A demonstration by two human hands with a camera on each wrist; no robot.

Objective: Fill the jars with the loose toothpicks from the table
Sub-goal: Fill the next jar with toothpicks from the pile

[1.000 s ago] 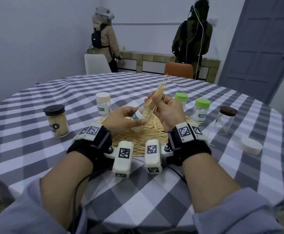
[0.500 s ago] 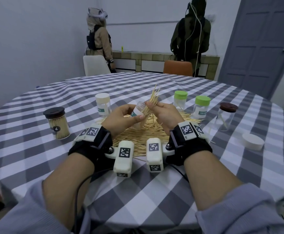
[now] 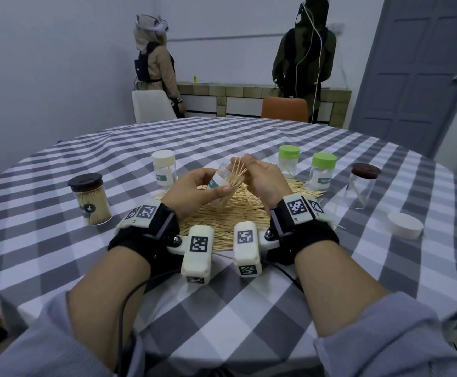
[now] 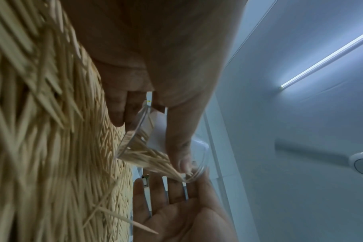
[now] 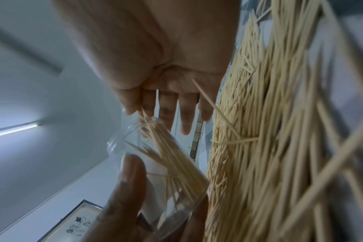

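My left hand [image 3: 194,187] grips a clear, lidless jar [image 3: 217,180], tilted with its mouth toward my right hand [image 3: 262,178]. A bundle of toothpicks [image 3: 235,178] lies mostly inside the jar, the tips sticking out of the mouth. In the right wrist view my right hand's fingers [image 5: 184,114] are straight at the jar [image 5: 176,188] mouth, thumb beside the toothpick tips [image 5: 144,114]. Below both hands lies the big pile of loose toothpicks [image 3: 235,216] on the checked tablecloth. The left wrist view shows the jar [image 4: 135,144] and the open right palm [image 4: 176,212].
A dark-lidded jar [image 3: 90,200] packed with toothpicks stands left. A cream-lidded jar [image 3: 164,167], two green-lidded jars [image 3: 289,161] [image 3: 323,171] and a brown-lidded jar [image 3: 363,186] ring the pile. A loose white lid [image 3: 405,225] lies right. Two people and two chairs are beyond the table.
The bundle, held high above the jar a second ago, has slid down into it. My right hand has dropped to the jar mouth and its fingers have straightened.
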